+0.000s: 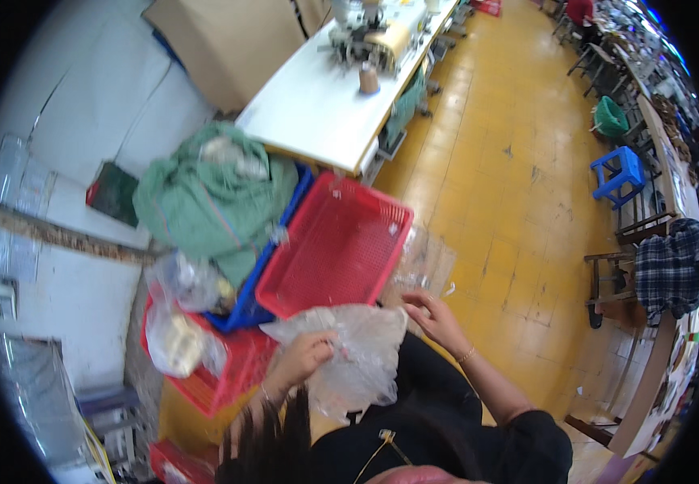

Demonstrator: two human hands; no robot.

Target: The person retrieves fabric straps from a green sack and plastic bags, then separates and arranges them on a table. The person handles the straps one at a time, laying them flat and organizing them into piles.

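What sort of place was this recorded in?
Probably a sewing or garment workshop: what looks like a sewing machine and a brown cone of thread stand on a long white table.

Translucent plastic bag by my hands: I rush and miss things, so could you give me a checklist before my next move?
1. Left hand at the plastic bag: ok, its curled fingers are over the plastic.
2. Right hand touching the bag: cannot tell; its fingers are at the upper right edge, blurred.
3. Bag smoothed flat: not ok, it is crumpled.
4. Large red basket close by: ok, just beyond the bag.
5. Green cloth contained by the blue crate: not ok, it is heaped above the rim.
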